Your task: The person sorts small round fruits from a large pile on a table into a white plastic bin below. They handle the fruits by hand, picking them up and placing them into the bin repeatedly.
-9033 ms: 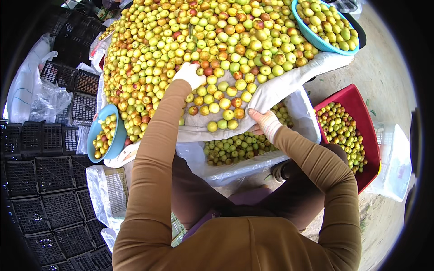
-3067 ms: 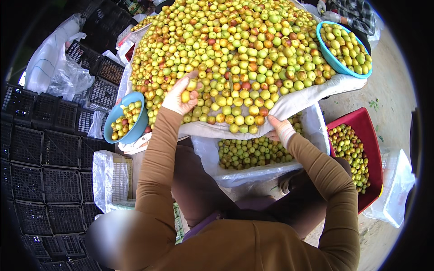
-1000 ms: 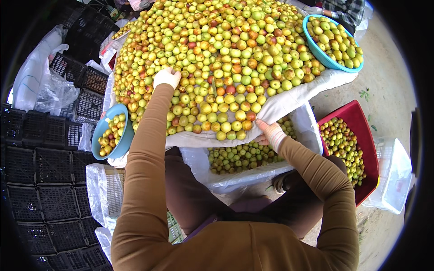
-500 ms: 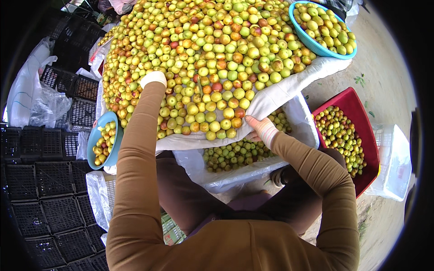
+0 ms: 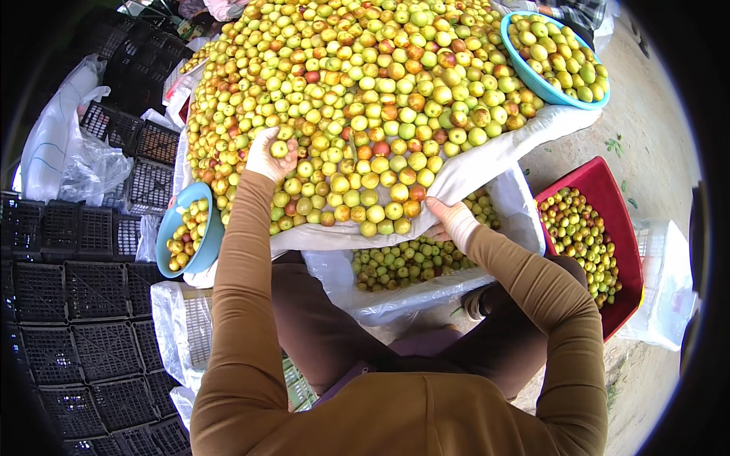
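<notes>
A broad heap of yellow-green, red-blushed jujubes (image 5: 365, 106) lies on a pale cloth (image 5: 487, 156). At the heap's left middle is my left hand (image 5: 263, 158), its fingers curled around a jujube (image 5: 279, 149). My right hand (image 5: 452, 219) pinches the front edge of the cloth. Some of its fingers are hidden under it. Below that edge, a crate lined with clear plastic (image 5: 395, 305) holds greener jujubes (image 5: 414, 262).
A blue basin (image 5: 216, 237) with some jujubes stands at the left, and a fuller blue basket (image 5: 525, 72) at the far right. Right of my knee is a red crate (image 5: 631, 281) of jujubes. Black crates (image 5: 57, 353) are stacked along the left.
My left hand has turned and curled, and a jujube now shows between its fingers. My right hand still holds the cloth. The whole view has shifted slightly.
</notes>
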The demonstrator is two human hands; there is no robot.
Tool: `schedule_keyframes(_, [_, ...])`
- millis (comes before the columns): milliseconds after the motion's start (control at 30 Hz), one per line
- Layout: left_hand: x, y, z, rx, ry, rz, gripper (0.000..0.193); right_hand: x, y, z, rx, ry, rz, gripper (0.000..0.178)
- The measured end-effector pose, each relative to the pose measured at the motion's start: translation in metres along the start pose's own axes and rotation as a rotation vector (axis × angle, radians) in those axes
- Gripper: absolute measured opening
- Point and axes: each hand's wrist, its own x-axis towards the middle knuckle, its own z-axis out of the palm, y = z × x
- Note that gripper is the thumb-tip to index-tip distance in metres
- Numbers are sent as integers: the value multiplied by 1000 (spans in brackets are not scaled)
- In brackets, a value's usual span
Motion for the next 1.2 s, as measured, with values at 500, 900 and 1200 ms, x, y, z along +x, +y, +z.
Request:
schedule_keyframes(500, [-53,-41,14,-64,-118,205,43,10,8,-4,-32,17,-45,66])
schedule_keyframes(900, [-18,-45,12,1310,455,449,33,1,4,3,-68,-2,-51,62])
schedule_keyframes(1200, [4,-72,107,1949,305,247,48,-1,0,-3,-37,-4,-11,66])
